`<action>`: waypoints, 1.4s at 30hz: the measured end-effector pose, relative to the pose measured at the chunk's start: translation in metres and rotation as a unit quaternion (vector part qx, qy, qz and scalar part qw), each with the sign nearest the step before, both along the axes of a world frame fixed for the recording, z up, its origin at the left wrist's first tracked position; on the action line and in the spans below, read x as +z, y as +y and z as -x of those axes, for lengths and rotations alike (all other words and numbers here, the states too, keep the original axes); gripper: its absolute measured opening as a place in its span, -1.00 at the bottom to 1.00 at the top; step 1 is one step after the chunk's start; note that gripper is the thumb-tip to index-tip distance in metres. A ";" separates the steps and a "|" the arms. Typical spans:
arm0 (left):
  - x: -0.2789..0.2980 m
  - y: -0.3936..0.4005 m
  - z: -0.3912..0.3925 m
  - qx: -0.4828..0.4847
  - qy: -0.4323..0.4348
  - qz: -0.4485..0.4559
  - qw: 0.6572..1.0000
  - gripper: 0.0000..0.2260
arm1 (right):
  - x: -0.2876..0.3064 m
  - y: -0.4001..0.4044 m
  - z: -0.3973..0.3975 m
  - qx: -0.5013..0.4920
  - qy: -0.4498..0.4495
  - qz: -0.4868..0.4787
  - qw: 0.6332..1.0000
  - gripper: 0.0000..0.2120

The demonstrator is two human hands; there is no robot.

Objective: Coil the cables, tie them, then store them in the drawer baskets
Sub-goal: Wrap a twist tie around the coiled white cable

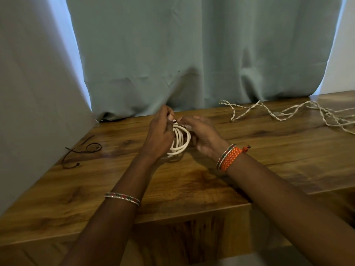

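While your left hand (160, 134) and right hand (199, 132) pinch the dark tie atop the white cable coil (180, 141), expect springy loops; grip beside the tie.

Coiled cable (179, 140): white, plain. Loose twisted cord (288, 112) at far right of table: off-white, two-strand twist pattern. Thin cord (82, 152) at left: dark brown to black. Table (192, 181): warm brown wood grain with darker streaks. Curtain (192, 50): plain muted grey-green. Right wrist band (230, 157): orange braid. Left wrist bangle (122, 198): silver with red and green segments.
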State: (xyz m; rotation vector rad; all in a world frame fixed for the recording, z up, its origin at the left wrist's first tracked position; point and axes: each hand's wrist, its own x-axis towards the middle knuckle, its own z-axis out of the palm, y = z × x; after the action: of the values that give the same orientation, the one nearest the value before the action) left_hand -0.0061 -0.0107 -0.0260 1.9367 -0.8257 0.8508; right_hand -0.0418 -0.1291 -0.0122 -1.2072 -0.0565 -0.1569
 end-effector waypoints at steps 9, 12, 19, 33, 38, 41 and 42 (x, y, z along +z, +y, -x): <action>0.000 -0.003 0.005 -0.022 -0.031 0.023 0.999 -0.92 | 0.001 -0.001 0.006 0.091 0.065 -0.099 0.989 -0.75; 0.001 -0.002 0.006 -0.016 -0.042 0.017 0.999 -0.91 | 0.002 0.001 0.009 0.065 0.024 -0.038 0.997 -0.74; 0.000 0.003 0.007 -0.014 -0.056 -0.028 0.998 -0.89 | 0.009 -0.022 0.004 -0.022 -0.131 0.338 0.932 -0.96; 0.005 -0.001 0.009 0.000 0.063 0.145 0.987 -0.86 | 0.012 -0.008 -0.004 -0.123 -0.085 0.178 0.973 -0.74; 0.007 -0.005 0.005 0.028 0.149 0.191 0.970 -0.83 | 0.009 -0.006 -0.003 -0.183 -0.111 0.219 0.952 -0.76; 0.015 -0.002 0.012 -0.029 0.224 0.156 0.962 -0.74 | 0.008 -0.009 0.000 -0.188 -0.120 0.228 0.948 -0.79; 0.016 0.000 0.013 -0.029 0.218 0.110 0.969 -0.73 | 0.007 -0.010 0.000 -0.176 -0.124 0.240 0.947 -0.78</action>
State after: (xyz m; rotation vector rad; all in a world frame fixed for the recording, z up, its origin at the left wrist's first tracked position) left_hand -0.0187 -0.0105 -0.0096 1.7976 -0.4975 0.4339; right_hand -0.0420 -0.1395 -0.0053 -1.6738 -0.1026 -0.6377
